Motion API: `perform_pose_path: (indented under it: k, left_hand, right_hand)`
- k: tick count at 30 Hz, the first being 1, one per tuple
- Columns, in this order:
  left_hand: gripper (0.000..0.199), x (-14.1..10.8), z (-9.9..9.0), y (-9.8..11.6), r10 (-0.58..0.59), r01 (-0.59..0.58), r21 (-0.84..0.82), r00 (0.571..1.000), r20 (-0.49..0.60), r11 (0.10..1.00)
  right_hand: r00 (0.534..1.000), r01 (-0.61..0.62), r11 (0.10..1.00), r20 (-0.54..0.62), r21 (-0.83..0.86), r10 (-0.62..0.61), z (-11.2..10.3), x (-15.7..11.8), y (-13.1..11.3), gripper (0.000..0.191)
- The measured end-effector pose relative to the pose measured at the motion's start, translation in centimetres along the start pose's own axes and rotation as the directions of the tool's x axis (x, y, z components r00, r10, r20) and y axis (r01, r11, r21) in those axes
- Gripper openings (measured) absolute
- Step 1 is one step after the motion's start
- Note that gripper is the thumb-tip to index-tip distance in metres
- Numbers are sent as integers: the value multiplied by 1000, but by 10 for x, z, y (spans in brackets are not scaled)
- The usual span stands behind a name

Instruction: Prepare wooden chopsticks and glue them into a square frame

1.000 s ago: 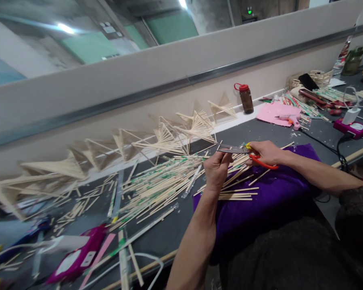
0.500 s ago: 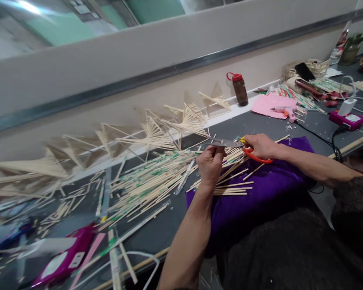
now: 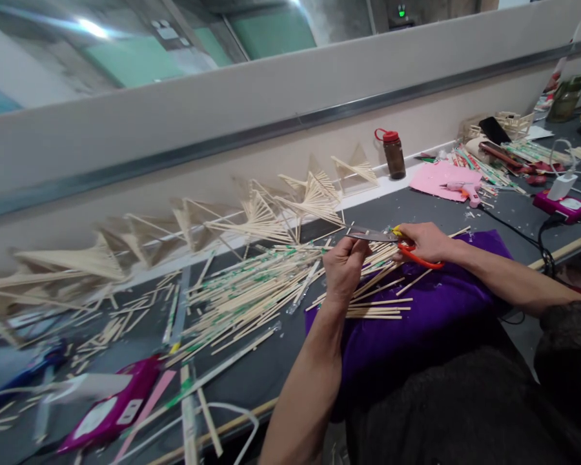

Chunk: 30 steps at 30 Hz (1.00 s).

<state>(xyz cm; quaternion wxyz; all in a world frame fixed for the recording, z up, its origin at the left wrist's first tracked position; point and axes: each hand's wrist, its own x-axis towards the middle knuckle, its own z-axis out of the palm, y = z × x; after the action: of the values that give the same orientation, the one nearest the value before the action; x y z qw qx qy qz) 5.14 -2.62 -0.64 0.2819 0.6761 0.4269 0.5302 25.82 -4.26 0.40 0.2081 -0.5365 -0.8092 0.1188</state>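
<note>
My right hand (image 3: 423, 243) is closed round the red and yellow handles of the scissors (image 3: 419, 257). Their blades point left and reach my left hand (image 3: 343, 268), whose fingers are pinched together around a thin wooden stick (image 3: 350, 228); only a short bit of it shows by the blades. Beneath both hands lies a purple cloth (image 3: 430, 310) with loose wooden sticks (image 3: 380, 309) on it. A large heap of sticks (image 3: 252, 290), some in clear and green wrappers, spreads over the dark table to the left of my left hand.
Stick-built fan-shaped models (image 3: 264, 216) line the wall. A brown bottle (image 3: 394, 156) with a red lid stands behind. At right are a pink glue gun (image 3: 465, 191) on a pink sheet (image 3: 428, 181) and a purple power box (image 3: 561, 205). Another magenta box (image 3: 111, 407) sits front left.
The whole view has shifted, so things appear slightly lower and farther right. The scissor blades look closer together. Both hands keep their grips.
</note>
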Motion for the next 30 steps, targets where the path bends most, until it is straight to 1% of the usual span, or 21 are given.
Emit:
perform_pose_path:
  k: [9, 13, 17, 23, 27, 30]
  left_hand:
    - [37, -3, 0, 6, -41, 46, -43, 994, 101, 998]
    - [36, -4, 1, 8, -47, 53, -67, 995, 89, 996]
    - [36, -4, 2, 7, -51, 57, -77, 996, 77, 995]
    - [35, -2, 3, 2, -64, 68, -83, 996, 56, 994]
    - [34, 0, 3, 5, -96, 101, -94, 994, 54, 990]
    - [26, 1, 3, 9, -138, 146, -141, 989, 60, 979]
  right_hand:
    - [1000, 2, 998, 29, 66, -4, -2, -1, 1, 43]
    - [999, 27, 997, 41, 74, -30, -2, -3, 0, 37]
    - [999, 24, 1000, 32, 17, -25, 0, -3, 0, 27]
    - [1000, 15, 999, 20, -37, -14, 5, 1, 4, 26]
    - [1000, 3, 998, 0, -56, -3, 6, 2, 4, 27]
    - [1000, -6, 999, -15, -47, 5, 5, 3, 2, 28]
